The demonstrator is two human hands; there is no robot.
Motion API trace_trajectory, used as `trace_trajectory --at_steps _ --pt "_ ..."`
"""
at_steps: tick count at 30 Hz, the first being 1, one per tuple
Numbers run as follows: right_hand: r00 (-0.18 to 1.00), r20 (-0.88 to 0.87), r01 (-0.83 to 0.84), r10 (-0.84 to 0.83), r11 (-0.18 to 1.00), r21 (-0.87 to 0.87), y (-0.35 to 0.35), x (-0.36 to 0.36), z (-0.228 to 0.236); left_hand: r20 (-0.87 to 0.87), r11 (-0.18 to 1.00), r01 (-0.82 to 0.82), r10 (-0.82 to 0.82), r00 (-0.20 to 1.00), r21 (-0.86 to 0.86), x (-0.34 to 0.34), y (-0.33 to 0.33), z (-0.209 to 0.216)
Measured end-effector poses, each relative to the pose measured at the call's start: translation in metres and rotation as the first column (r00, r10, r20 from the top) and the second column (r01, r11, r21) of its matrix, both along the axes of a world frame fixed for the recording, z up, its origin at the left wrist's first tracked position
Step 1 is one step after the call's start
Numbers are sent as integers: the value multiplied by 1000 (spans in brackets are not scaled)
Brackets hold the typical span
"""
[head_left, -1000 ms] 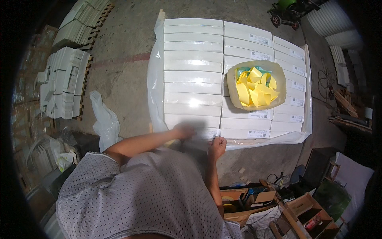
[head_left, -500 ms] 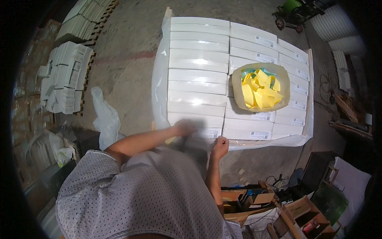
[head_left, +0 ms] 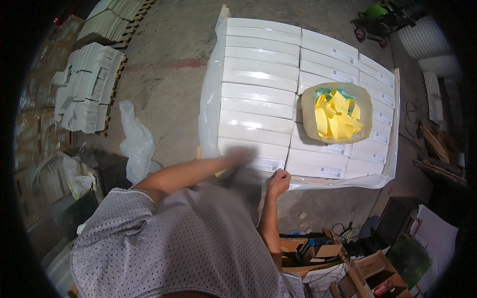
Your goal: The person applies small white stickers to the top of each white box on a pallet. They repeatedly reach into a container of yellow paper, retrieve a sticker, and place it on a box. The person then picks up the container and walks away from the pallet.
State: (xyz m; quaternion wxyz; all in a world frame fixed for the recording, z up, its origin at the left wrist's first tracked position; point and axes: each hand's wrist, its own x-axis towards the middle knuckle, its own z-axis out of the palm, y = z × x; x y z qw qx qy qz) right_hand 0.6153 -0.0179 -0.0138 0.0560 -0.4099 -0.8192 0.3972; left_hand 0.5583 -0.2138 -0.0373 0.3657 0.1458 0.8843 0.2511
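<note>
White boxes (head_left: pixel 256 123) lie in stacked rows on a pallet, with printed labels on several ends. Over the near-left boxes is my left hand (head_left: pixel 240 156), its fingers smeared and lost in a dark blur. My right hand (head_left: pixel 279 182) is closed at the near edge of the boxes, beside a labelled box end. What it pinches, if anything, is hidden. Just below my left wrist a bit of something yellow (head_left: pixel 220 173) shows. Farther right, a translucent cut-open plastic container (head_left: pixel 365 119) sits on the boxes, holding yellow and teal paper-like pieces (head_left: pixel 340 116).
Clear plastic wrap (head_left: pixel 210 99) hangs round the pallet load. Left stand white stacks (head_left: pixel 87 89) on a pallet and a crumpled plastic sheet (head_left: pixel 134 141). Near right are wooden boxes (head_left: pixel 375 270) of tools; far right, a green wheeled machine (head_left: pixel 380 20).
The boxes and container sit slightly farther right in the picture, as the view has shifted. Both hands keep nearly the same places, the left still blurred and the right still closed.
</note>
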Motion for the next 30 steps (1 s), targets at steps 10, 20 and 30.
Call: trace_trajectory --at_steps 10,20,30 --pt "976 216 -18 -2 996 89 -7 -13 34 147 985 -97 117 982 -141 -5 4 35" --pt "996 24 -12 82 412 -911 -3 -28 -16 1 990 -139 139 990 35 9 -4 26" --pt "995 -17 -44 99 274 -961 -18 -25 -15 -10 961 -272 273 962 41 18 8 64"
